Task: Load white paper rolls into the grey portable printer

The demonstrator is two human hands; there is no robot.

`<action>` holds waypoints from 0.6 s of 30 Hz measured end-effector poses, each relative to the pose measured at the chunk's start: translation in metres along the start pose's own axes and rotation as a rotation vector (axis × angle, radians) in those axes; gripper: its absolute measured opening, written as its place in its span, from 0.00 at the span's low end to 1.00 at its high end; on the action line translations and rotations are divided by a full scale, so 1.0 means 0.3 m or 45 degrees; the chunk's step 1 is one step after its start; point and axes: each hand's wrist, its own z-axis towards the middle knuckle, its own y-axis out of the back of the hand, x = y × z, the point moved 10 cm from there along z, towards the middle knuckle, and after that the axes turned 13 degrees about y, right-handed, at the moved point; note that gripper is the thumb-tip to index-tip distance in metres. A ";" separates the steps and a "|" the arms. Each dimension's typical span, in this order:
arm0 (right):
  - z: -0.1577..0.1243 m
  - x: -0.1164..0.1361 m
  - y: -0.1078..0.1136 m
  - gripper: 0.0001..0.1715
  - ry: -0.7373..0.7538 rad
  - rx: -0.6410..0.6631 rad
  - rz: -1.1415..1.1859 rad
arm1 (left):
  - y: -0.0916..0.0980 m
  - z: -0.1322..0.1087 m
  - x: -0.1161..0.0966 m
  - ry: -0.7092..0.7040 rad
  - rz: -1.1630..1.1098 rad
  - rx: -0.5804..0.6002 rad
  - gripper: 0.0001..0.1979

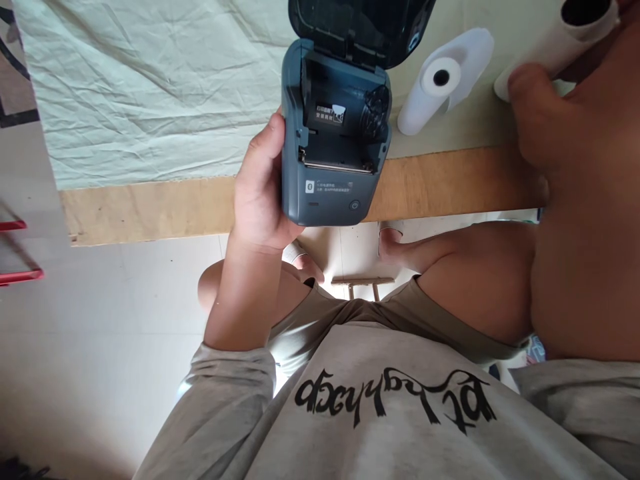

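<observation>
My left hand (263, 180) is closed around the left side of a dark blue portable label printer (333, 190), holding it above the table's front edge. The printer's black lid (360, 27) is swung up, and its paper bay, with a small white label inside, shows no roll. To the right of it, a white paper roll (415, 110) with a dark core hole stands on the cloth, its loose end sticking out behind. My right hand (543, 113) grips a pale hollow roll (550, 53) at the far right; most of its fingers are hidden.
A pale green cloth (160, 87) covers the table, leaving a bare wooden front edge (150, 212). My legs are below it, with a small wooden stool-like piece (363, 281) on the floor between them. Red bars (23, 275) show at the left.
</observation>
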 end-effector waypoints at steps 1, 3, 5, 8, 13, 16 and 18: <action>-0.001 0.005 0.000 0.36 0.012 0.001 -0.024 | 0.002 0.001 -0.001 -0.010 0.004 -0.004 0.16; -0.002 0.021 -0.019 0.35 0.038 0.091 -0.144 | 0.003 0.001 -0.005 -0.032 -0.003 0.000 0.17; -0.001 0.039 -0.047 0.32 0.044 0.188 -0.193 | -0.002 0.001 -0.007 -0.042 -0.025 0.023 0.16; 0.010 0.047 -0.061 0.30 -0.016 0.222 -0.231 | -0.012 0.001 -0.011 -0.043 -0.046 0.068 0.15; 0.036 0.036 -0.042 0.22 -0.075 0.123 -0.210 | -0.022 -0.001 -0.016 -0.042 -0.018 0.100 0.16; 0.041 0.022 -0.036 0.19 -0.018 0.057 -0.133 | -0.011 -0.004 -0.010 -0.008 -0.003 0.027 0.13; 0.039 0.010 -0.030 0.20 0.046 -0.016 0.007 | -0.007 -0.005 -0.006 0.007 0.014 -0.012 0.12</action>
